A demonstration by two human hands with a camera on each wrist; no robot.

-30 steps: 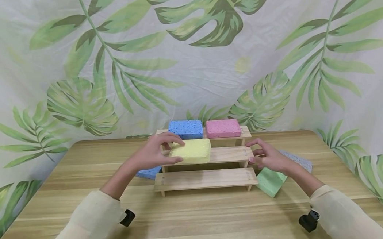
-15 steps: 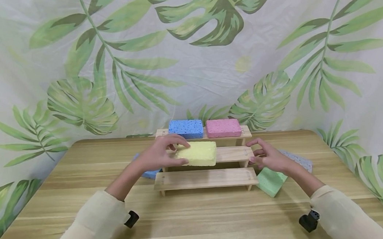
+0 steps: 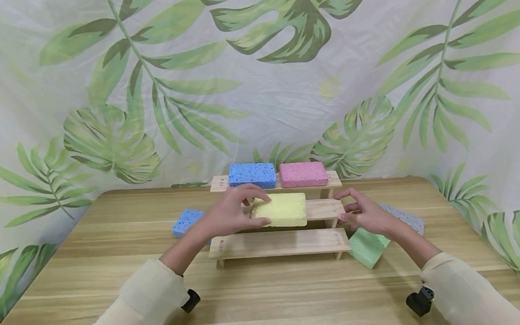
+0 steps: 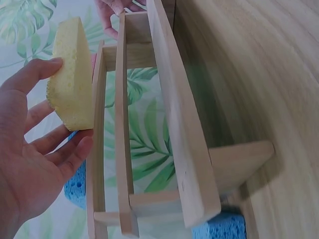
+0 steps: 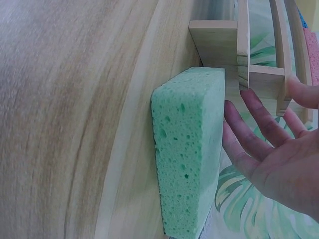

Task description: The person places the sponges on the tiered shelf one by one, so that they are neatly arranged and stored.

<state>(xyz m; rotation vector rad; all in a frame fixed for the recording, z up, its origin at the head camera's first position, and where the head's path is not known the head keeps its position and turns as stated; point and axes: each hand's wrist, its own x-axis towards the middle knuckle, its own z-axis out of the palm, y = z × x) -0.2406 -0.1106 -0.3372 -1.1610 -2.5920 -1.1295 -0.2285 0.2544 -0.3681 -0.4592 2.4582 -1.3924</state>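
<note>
My left hand point(image 3: 232, 210) pinches a yellow sponge point(image 3: 285, 210) by its left end, thumb at the front and fingers at the back. The sponge overlaps the middle step of a three-step wooden rack point(image 3: 278, 243) and looks raised off it in the left wrist view. At the right end of that step, my right hand point(image 3: 365, 214) holds the rack, thumb at the front edge and index finger at the back. On the top step sit a blue sponge point(image 3: 252, 176) and a pink sponge point(image 3: 303, 174), side by side.
Below the right hand, a green sponge point(image 5: 187, 149) lies against the rack's right side, with a greyish-blue sponge point(image 3: 408, 219) behind it. Another blue sponge point(image 3: 186, 221) lies on the wooden table point(image 3: 295, 299) left of the rack. A leaf-printed cloth point(image 3: 283, 106) hangs behind.
My left hand has carried the yellow sponge to the right and slightly toward me, along the middle step. More of the blue sponge on the left shows. The right hand stays put.
</note>
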